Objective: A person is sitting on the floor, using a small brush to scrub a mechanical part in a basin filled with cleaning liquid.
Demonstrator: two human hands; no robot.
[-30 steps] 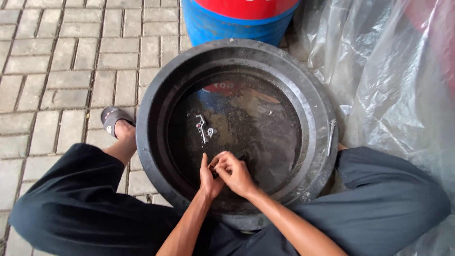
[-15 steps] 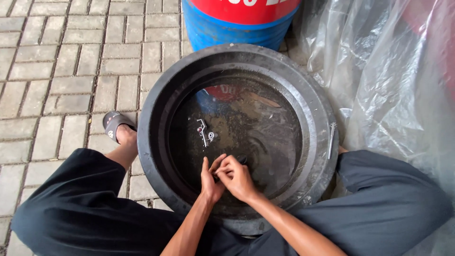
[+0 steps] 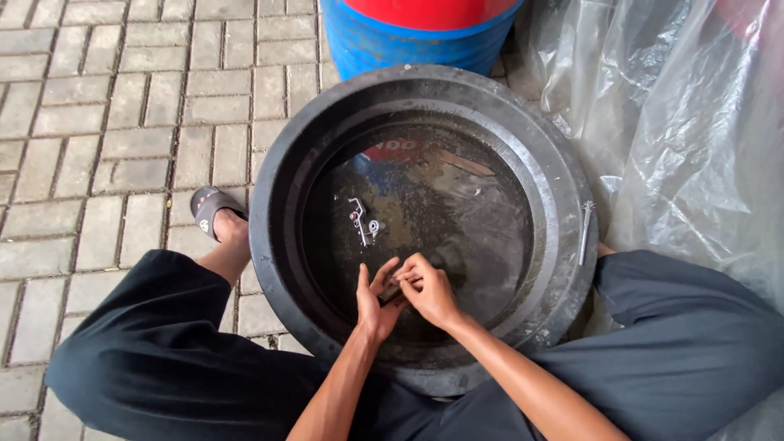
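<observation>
A large black round basin (image 3: 563, 237) stands between my knees, with dark liquid in its bottom. My left hand (image 3: 374, 300) and my right hand (image 3: 427, 287) meet over the near part of the liquid, both closed around a small dark part (image 3: 394, 289) held between them. Its shape is mostly hidden by my fingers. A small metal bracket with a ring (image 3: 362, 222) lies in the liquid just beyond my hands.
A long metal pin (image 3: 585, 230) rests on the basin's right rim. A blue and red drum (image 3: 425, 33) stands behind the basin. Clear plastic sheeting (image 3: 686, 131) is heaped at the right. Paving bricks (image 3: 106, 139) cover the ground at left, where my sandalled foot (image 3: 214, 214) rests.
My hands stay together over the same spot in the basin, fingers shifting slightly on the small part. The view has drifted a little.
</observation>
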